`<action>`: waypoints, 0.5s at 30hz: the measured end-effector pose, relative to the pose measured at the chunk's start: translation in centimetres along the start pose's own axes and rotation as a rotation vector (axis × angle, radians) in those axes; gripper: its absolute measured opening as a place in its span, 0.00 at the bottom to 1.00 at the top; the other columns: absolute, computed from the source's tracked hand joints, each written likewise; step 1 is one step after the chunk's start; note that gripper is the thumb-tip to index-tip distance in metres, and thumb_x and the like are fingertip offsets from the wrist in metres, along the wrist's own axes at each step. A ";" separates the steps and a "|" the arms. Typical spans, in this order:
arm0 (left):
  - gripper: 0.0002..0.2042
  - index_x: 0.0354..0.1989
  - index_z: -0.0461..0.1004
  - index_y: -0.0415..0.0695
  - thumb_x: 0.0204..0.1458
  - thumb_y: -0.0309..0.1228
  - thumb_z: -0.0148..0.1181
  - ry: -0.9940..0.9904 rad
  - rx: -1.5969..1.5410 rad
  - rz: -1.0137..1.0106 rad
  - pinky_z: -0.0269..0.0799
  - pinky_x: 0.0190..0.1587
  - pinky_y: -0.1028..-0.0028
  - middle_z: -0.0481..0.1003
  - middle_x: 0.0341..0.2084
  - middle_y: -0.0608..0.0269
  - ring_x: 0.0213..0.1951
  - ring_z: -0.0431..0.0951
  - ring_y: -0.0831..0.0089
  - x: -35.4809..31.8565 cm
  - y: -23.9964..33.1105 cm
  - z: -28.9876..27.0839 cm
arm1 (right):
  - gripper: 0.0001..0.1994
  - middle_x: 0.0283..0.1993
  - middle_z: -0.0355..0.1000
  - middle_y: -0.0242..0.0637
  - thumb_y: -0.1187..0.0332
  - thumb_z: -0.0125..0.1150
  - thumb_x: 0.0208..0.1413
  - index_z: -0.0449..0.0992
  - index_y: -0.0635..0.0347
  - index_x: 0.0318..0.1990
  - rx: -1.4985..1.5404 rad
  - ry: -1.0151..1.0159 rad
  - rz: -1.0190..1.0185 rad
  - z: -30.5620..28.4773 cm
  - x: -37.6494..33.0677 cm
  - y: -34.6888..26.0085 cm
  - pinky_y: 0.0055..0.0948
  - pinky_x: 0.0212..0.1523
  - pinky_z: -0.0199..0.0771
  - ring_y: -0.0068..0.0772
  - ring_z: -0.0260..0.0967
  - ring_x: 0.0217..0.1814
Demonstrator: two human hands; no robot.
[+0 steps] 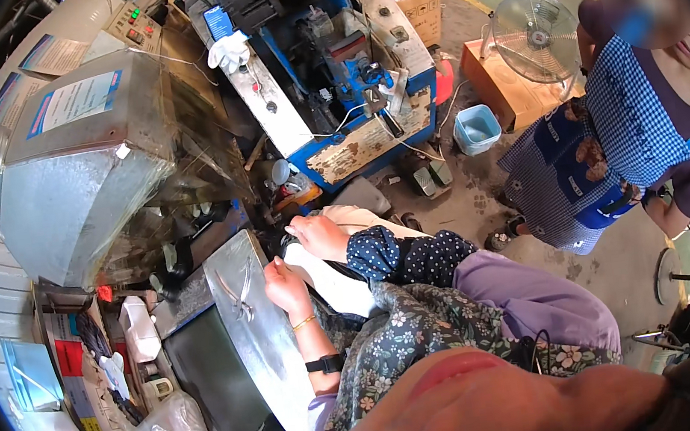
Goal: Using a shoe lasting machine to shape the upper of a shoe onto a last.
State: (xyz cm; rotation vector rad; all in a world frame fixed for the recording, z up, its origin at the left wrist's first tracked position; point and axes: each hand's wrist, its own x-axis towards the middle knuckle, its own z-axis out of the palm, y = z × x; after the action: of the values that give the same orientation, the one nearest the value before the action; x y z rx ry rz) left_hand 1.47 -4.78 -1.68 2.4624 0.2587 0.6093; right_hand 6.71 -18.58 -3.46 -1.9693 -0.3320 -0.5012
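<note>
My left hand (285, 285), with a thin bracelet and a black wrist band, is closed beside the edge of a metal worktop (222, 269). My right hand (322, 237), in a dark polka-dot sleeve, is closed too, just beyond and to the right of the left. Both pairs of fingers are pinched or curled; whatever they hold is too small or hidden to make out. Pale cloth (327, 282) lies beneath the hands over my lap. On the worktop, left of my left hand, rests a pair of pliers (241, 304).
A blue-framed machine (372, 156) stands ahead, a grey metal hood (99, 177) to the left. Cluttered bins with a plastic bag (168, 422) sit lower left. A blue bucket (476, 129), a fan (536, 37) and a person in a checked apron (609, 123) are at right.
</note>
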 end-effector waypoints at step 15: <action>0.09 0.42 0.79 0.45 0.58 0.35 0.60 0.012 0.068 0.188 0.74 0.29 0.57 0.80 0.26 0.51 0.28 0.80 0.50 -0.1 -1.0 -0.9 | 0.13 0.26 0.74 0.49 0.58 0.57 0.59 0.73 0.60 0.32 -0.097 -0.162 -0.132 0.8 -0.1 -1.3 0.50 0.31 0.72 0.55 0.75 0.31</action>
State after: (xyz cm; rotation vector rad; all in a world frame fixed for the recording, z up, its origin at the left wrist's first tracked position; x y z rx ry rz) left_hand 0.93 -3.52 -1.68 2.5676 0.0532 0.7046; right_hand 6.22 -17.29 -2.82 -2.0970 -0.5518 -0.4491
